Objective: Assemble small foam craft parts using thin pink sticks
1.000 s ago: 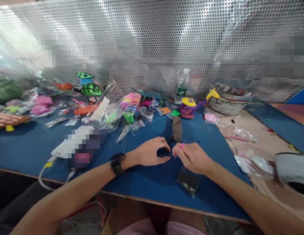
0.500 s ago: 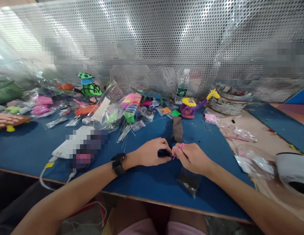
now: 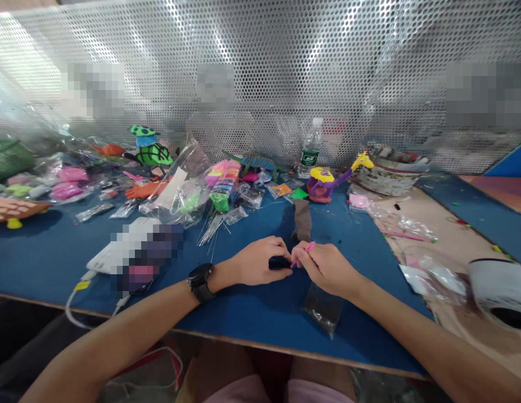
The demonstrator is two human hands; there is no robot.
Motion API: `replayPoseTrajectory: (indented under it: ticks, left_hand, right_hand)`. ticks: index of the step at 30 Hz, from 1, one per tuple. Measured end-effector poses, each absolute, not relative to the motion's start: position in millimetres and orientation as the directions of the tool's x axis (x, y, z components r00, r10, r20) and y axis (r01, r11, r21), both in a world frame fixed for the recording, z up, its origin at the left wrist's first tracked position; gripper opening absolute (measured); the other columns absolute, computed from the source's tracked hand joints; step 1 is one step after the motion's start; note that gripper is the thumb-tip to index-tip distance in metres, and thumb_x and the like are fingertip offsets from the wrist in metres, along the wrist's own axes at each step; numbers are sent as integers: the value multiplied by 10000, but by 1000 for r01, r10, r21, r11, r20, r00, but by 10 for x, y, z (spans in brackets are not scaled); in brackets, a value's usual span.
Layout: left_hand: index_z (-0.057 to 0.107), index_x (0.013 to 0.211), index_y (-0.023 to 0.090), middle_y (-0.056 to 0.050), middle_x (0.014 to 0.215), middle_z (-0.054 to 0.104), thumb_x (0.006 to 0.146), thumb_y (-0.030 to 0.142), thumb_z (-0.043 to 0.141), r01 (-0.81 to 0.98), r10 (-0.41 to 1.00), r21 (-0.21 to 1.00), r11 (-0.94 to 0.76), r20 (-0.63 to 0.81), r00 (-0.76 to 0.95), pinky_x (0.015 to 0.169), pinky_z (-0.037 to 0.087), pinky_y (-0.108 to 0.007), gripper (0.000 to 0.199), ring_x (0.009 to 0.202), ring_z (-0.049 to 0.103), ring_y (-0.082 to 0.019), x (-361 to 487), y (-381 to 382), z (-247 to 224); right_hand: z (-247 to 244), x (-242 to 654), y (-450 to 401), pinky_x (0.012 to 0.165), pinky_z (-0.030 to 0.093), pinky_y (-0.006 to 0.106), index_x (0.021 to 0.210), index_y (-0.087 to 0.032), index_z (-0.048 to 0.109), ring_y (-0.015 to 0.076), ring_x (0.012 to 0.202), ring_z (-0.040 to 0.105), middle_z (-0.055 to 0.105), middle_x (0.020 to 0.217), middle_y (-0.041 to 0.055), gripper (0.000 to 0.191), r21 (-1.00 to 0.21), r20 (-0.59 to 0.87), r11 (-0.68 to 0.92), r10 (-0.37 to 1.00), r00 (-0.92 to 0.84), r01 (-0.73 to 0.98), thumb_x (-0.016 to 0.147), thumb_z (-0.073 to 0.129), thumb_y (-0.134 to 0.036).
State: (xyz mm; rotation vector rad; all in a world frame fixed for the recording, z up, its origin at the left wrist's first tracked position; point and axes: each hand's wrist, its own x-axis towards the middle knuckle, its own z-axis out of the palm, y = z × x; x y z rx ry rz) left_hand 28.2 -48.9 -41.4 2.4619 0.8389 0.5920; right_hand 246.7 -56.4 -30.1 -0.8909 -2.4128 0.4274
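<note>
My right hand (image 3: 328, 267) is closed on a thin pink stick (image 3: 310, 247), which looks like a modelling tool and slants between the fingers toward my left hand. My left hand (image 3: 260, 262), with a black watch (image 3: 200, 281) on its wrist, is curled with thumb and fingertips drawn together at the stick's lower end. Dark space or a dark piece shows inside its curl; I cannot tell which. Just beyond the hands lies a brown-grey strip (image 3: 302, 220), seemingly clay. A clear bag with dark brown contents (image 3: 323, 310) rests below my right hand.
A bottle (image 3: 311, 151) and a purple-yellow giraffe figure (image 3: 323, 187) stand at the back. Bagged coloured clay (image 3: 227, 187) and thin wires (image 3: 212, 224) lie left of centre. A white power bank (image 3: 117, 246) with cables is at left, a white roll (image 3: 499, 291) at right.
The pink stick has tilted a little, its lower end now closer to my left fingertips. My right hand has shifted slightly left. The whole view has moved a little.
</note>
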Motion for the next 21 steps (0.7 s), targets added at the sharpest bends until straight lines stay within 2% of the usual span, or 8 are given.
replayPoseTrajectory:
  ticks: [7,13,21]
  left_hand:
    - [679,1045,204,-61,1050,649,916,371,630,451,650,545,-707,247,719,914,465,-307,217,1004,608,-196,286,-488,-427]
    - [679,1036,208,-59,1058,653,903,362,649,466,661,546,-696,235,712,922,465,-310,205,1014,613,-199,286,-491,-431]
    - [679,1026,191,-58,1045,656,910,393,640,466,660,538,-702,245,710,919,464,-311,236,1006,609,-195,287,-479,-459]
  right_hand:
    - [-306,2465,-559,674,461,253,930,-192,662,137,681,654,705,778,16,458,-416,347,742,663,-663,525,1072,249,-332]
    - [-314,2460,-557,677,455,257,875,-193,640,142,708,663,707,797,18,457,-410,307,733,671,-675,543,1075,254,-335]
    - [-304,2457,-555,680,443,268,892,-188,627,149,715,660,700,799,25,475,-380,292,745,659,-693,548,1082,224,-352]
